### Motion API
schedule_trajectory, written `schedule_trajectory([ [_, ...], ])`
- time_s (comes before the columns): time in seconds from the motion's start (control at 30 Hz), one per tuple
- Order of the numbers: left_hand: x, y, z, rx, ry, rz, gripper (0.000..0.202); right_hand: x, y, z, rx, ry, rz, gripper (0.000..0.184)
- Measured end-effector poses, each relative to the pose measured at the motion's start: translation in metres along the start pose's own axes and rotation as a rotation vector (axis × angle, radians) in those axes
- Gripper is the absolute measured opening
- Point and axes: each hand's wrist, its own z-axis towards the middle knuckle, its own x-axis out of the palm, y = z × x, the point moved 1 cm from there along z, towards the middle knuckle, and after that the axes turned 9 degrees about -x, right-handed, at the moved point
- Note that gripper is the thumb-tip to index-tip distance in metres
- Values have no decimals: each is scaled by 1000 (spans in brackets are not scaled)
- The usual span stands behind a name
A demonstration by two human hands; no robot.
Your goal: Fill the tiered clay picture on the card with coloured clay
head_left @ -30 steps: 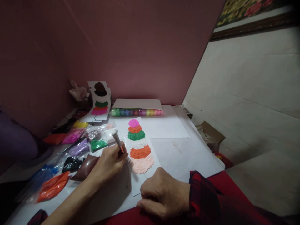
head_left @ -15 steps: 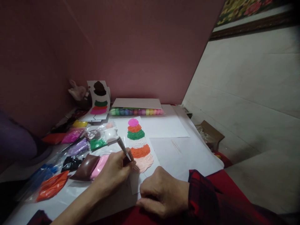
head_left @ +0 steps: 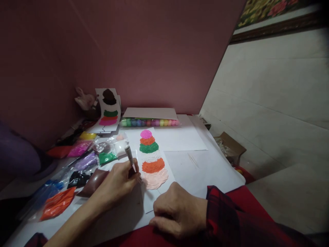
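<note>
My left hand (head_left: 122, 176) is closed around a slim grey pen-like tool (head_left: 129, 156), its thin tip pointing down beside the left edge of the pale peach clay band. That band is the lowest on a white paper strip (head_left: 150, 202), below textured clay bands in orange (head_left: 153, 166), white (head_left: 151, 156), green (head_left: 149, 147) and orange, with a pink clay round (head_left: 146, 134) on top. Curled into a loose fist, my right hand (head_left: 180, 211) rests at the strip's lower right corner, with nothing visible in it.
Bags of coloured clay, among them orange (head_left: 58, 204), brown (head_left: 95, 183) and green (head_left: 107, 158), lie to the left. A similar clay picture (head_left: 110, 118) leans at the back. Behind the strip lies a packet of coloured clay (head_left: 150, 122). Thin sticks (head_left: 192, 160) lie at right.
My left hand and the tool have shifted left, taking the tip from the peach band to just beside it. My right hand has stayed in place.
</note>
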Motion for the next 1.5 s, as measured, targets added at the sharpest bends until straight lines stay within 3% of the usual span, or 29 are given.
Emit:
schedule_trajectory([
  [0.17,-2,2,1,9,-61,-51,11,1,0,0,0,1,-12,28],
  [0.37,7,-8,-4,4,107,-126,10,1,-1,0,-1,-1,-18,27],
  [0.57,2,-4,-1,-1,53,44,11,1,0,0,-4,-6,5,27],
  [0.83,-9,-10,-5,16,-24,-31,14,-1,0,1,6,3,-9,28],
  [1.03,4,-15,-8,0,133,-40,12,-1,0,0,16,4,-16,29],
  [1.2,0,-13,-7,0,56,65,14,0,-1,0,14,2,-9,29],
  [1.3,-1,-11,-6,39,6,14,14,0,-1,0,9,-3,-12,28],
  [1.5,9,-12,-7,49,23,-80,15,2,-1,-1,8,0,-4,28],
])
